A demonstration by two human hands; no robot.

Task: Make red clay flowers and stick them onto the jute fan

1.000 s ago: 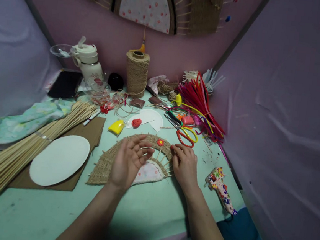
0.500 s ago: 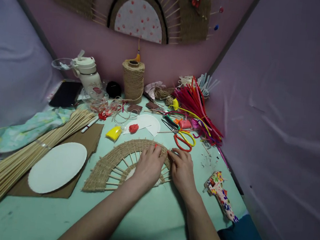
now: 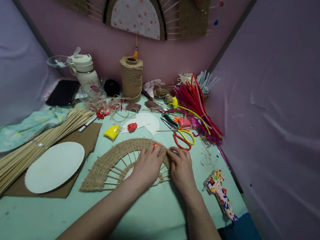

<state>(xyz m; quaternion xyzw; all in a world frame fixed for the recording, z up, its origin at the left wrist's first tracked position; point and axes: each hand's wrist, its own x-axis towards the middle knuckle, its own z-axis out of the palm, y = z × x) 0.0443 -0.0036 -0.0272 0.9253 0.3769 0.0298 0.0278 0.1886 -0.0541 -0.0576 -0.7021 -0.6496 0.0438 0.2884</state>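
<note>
i am watching the left hand (image 3: 149, 166) and right hand (image 3: 182, 169) working at the right part of the woven fan (image 3: 99, 167), which is lying flat on the green table (image 3: 41, 222); their fingers are bending inward, though i cannot tell whether they are pinching anything. they are seemingly pressing near its curved edge, the next move calling for gentle fingertips. scissors (image 3: 183, 139) are crowding behind, while open room is remaining in front.

The fan (image 3: 96, 172) is tan, the table (image 3: 36, 217) mint green, the glue gun (image 3: 221, 194) floral, the scissors (image 3: 180, 131) red-and-yellow.
</note>
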